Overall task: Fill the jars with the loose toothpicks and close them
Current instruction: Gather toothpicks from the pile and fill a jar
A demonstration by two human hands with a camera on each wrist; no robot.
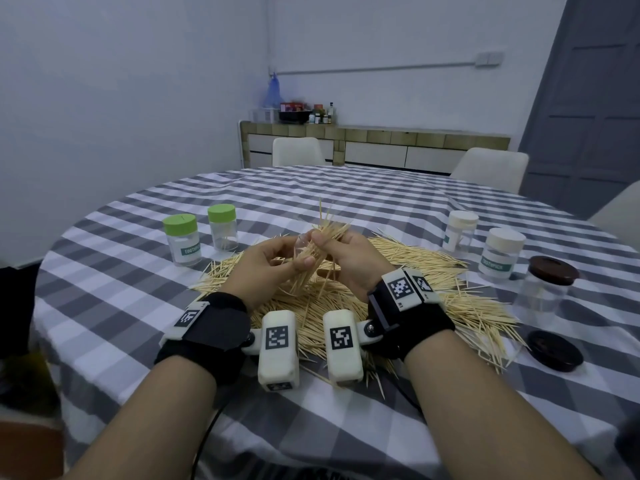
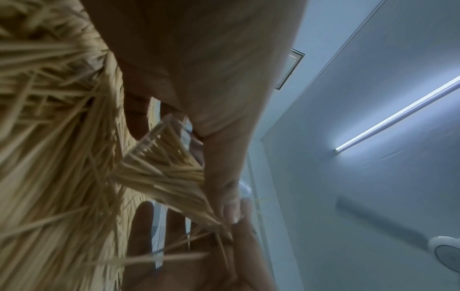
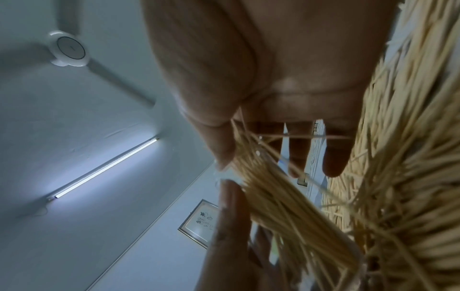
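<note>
Bundle of pale wooden toothpicks [image 1: 320, 252] held tilted above the loose toothpick heap [image 1: 415, 271] on the checked tablecloth [image 1: 346, 188]. Left hand [image 1: 273, 265] and right hand [image 1: 349, 258] both pinch it, thumbs uppermost. Brown-lidded clear jar [image 1: 543, 289] stands well right.

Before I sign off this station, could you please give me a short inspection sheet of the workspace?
Surface: checked tablecloth on a round table.
Job's things: toothpick heap; two green-lidded jars; two white-lidded jars; brown-lidded jar; loose brown lid.
Clutter: nothing seen.
Grips: left hand and right hand both hold a toothpick bundle, seemingly at a clear jar's mouth.
Cables: black cable below the left wrist.
Surroundings: chairs, sideboard, door.
</note>
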